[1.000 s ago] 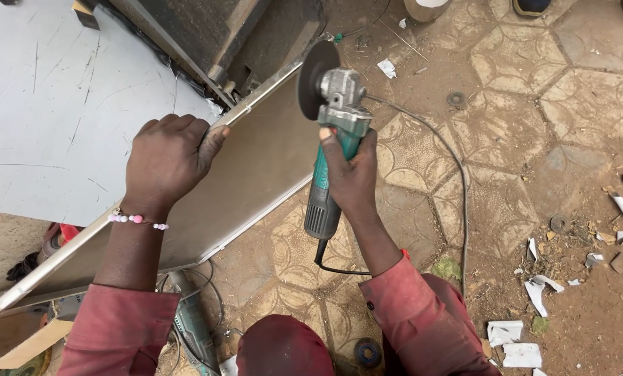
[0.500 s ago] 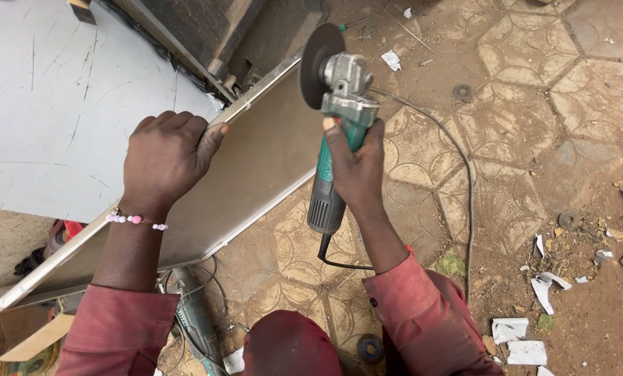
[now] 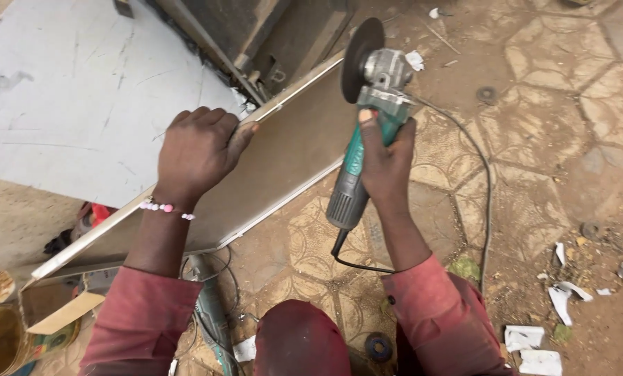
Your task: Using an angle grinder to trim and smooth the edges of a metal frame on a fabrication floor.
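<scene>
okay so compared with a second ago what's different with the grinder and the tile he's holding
Very little. The right hand has brought the angle grinder slightly closer to the edge of the tile, the disc now right beside it. Nothing was picked up or let go. The left hand still grips the tile's upper edge, tilted as before, and the cord still trails over the paving.

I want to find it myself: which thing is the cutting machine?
Find the big tan board leaning across the middle. At its upper right end, the right hand grips the angle grinder. Only it has a green body and a dark round disc on top.
</scene>
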